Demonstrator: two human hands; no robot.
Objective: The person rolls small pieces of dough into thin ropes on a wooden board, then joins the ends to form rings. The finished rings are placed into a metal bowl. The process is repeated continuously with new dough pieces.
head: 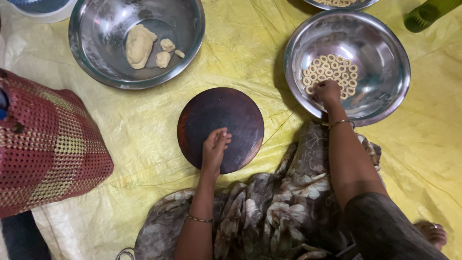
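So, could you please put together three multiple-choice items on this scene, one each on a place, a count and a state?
1. Where does the right hand rest?
A. On the woven basket
B. In the steel bowl of small dough rings
C. On the yellow sheet

2. How many small dough pieces lie beside the large dough lump in the other steel bowl?
A. Three
B. One
C. Six

3. How are the left hand's fingers?
A. Spread flat on the floor
B. Wrapped around a bottle
C. Curled together over the round dark board

Answers: 1 B, the hand sits on the rings inside that bowl. 2 A, three small pieces show next to the lump. 3 C, the fingers bunch over the board's near part.
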